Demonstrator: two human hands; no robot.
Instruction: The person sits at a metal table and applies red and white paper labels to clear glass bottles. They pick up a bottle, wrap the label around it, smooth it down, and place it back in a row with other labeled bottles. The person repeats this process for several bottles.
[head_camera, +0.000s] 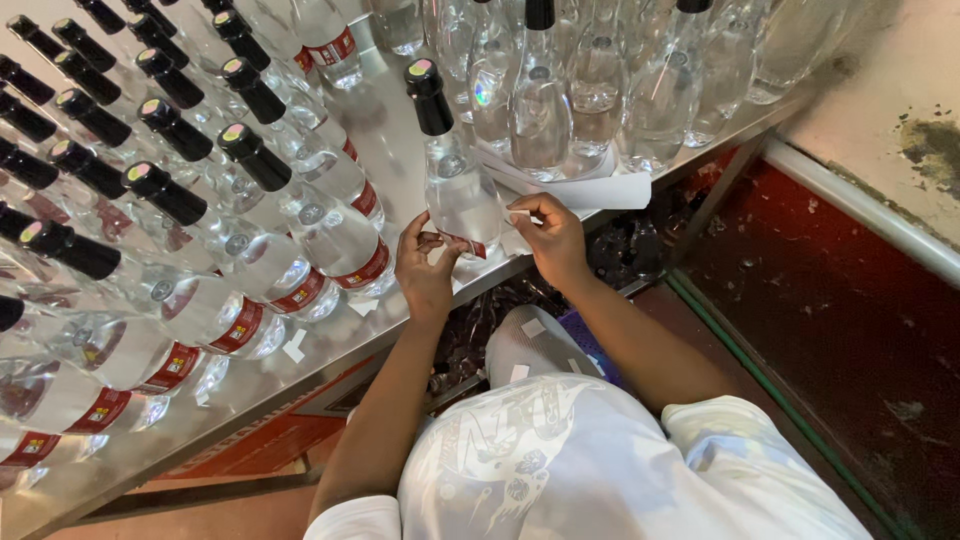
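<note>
Rows of labelled clear bottles (200, 300) with black caps stand at left on the steel table (390, 130). Left hand (425, 265) pinches a red label (462, 243) low on the centre bottle (455, 180) near the table edge. Right hand (553, 235) pinches the label's other end. Unlabelled bottles (600, 90) stand behind.

One head-worn view looks steeply down, close over the hands at the table (400, 130) edge
</note>
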